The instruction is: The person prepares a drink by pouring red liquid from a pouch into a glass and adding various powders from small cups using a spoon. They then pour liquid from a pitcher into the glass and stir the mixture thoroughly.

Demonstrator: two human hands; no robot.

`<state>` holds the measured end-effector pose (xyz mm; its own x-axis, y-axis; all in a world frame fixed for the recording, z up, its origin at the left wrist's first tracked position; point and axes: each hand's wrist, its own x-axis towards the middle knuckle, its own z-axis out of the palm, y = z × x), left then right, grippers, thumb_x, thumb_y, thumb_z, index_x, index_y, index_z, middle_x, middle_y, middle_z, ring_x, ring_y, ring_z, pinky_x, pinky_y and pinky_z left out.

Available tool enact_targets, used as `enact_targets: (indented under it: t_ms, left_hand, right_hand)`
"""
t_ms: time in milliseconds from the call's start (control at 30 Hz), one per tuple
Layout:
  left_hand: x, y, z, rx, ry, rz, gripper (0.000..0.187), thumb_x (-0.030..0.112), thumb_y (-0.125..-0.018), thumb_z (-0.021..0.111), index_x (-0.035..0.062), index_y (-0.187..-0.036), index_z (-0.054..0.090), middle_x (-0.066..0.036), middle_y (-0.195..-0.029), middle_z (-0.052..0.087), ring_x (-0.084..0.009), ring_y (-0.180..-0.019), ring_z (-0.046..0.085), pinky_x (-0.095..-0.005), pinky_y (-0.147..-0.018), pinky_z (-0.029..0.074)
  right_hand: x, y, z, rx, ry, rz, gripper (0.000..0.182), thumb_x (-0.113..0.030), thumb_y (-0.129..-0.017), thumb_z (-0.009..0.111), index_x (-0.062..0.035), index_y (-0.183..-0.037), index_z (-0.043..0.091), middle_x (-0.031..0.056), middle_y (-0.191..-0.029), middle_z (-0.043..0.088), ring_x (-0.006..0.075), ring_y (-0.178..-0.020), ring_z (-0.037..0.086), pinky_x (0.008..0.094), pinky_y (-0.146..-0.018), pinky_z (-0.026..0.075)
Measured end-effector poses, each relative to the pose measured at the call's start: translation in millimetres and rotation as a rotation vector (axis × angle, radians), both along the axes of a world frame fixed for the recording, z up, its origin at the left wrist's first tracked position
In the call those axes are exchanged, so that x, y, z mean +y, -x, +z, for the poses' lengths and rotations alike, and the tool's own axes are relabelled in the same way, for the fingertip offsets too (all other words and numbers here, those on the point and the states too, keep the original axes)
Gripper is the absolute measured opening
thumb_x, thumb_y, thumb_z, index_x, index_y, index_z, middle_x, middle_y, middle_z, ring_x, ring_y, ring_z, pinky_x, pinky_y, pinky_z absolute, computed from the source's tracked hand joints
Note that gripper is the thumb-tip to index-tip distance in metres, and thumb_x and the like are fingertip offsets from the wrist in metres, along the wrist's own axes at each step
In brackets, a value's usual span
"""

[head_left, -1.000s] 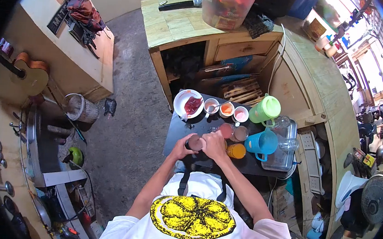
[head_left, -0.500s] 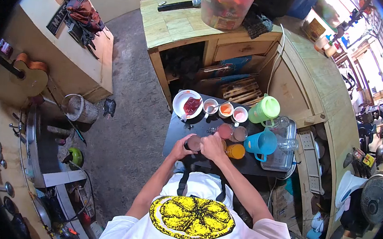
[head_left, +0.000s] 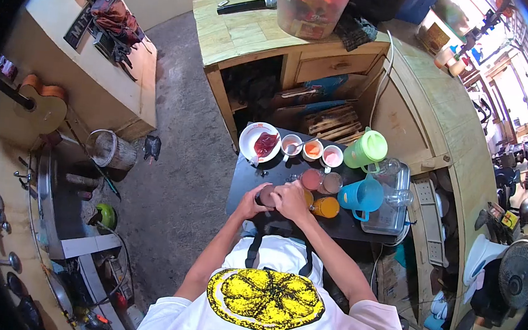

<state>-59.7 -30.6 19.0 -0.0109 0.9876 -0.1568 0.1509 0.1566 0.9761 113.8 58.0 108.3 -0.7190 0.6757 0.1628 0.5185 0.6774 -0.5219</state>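
A glass of brownish-pink drink [head_left: 266, 197] stands near the front left of the dark table, between both hands. My left hand [head_left: 249, 203] is wrapped around its left side. My right hand [head_left: 291, 200] is closed at its right side, fingers reaching to the rim; whether they hold a handle or something small is hidden. Just beyond are a glass of pink drink [head_left: 311, 179] and a glass of brownish drink [head_left: 332, 183]. A glass mug of orange drink [head_left: 326, 207] sits right of my right hand, and another orange one is partly covered by that hand.
Along the table's far side are a white bowl [head_left: 248, 140] with a red packet, three white cups [head_left: 291, 145] and a green pitcher [head_left: 366, 149]. A blue pitcher [head_left: 361, 196] and a clear tray [head_left: 376, 225] with upturned glasses occupy the right. A wooden counter [head_left: 236, 42] rises behind.
My right hand has shifted slightly left and its fingers now cover more of the glass top. My left hand stays around the glass.
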Motion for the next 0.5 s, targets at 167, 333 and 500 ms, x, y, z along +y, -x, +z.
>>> enact_targets:
  t_ms: [167, 333, 500]
  left_hand:
    - [1.5, -0.1, 3.0, 0.014, -0.010, -0.013, 0.086, 0.012, -0.063, 0.093, 0.0066, -0.139, 0.055, -0.008, -0.131, 0.065, -0.0166, -0.120, 0.059, -0.0357, -0.106, 0.046]
    - [-0.1, -1.1, 3.8, -0.001, -0.012, 0.003, 0.086, 0.011, -0.062, 0.092, 0.0064, -0.140, 0.054, -0.008, -0.130, 0.065, -0.0169, -0.120, 0.059, -0.0355, -0.106, 0.045]
    - [1.6, -0.9, 4.6, 0.002, -0.002, -0.005, 0.086, 0.012, -0.063, 0.093, 0.0060, -0.139, 0.055, -0.008, -0.130, 0.065, -0.0168, -0.120, 0.059, -0.0353, -0.107, 0.045]
  right_hand:
    - [3.1, -2.4, 2.9, -0.240, -0.086, 0.000, 0.018, -0.020, -0.079, 0.068, -0.0043, -0.071, 0.071, 0.0171, -0.073, 0.069, 0.0329, -0.073, 0.065, 0.0452, -0.078, 0.043]
    - [1.2, -3.3, -3.2, -0.029, 0.005, 0.015, 0.018, -0.020, -0.078, 0.068, -0.0041, -0.070, 0.071, 0.0172, -0.072, 0.068, 0.0335, -0.074, 0.065, 0.0465, -0.077, 0.043]
    - [5.2, -5.0, 4.1, -0.072, -0.097, 0.004, 0.020, -0.021, -0.078, 0.068, -0.0031, -0.070, 0.071, 0.0178, -0.072, 0.068, 0.0354, -0.073, 0.065, 0.0472, -0.075, 0.044]
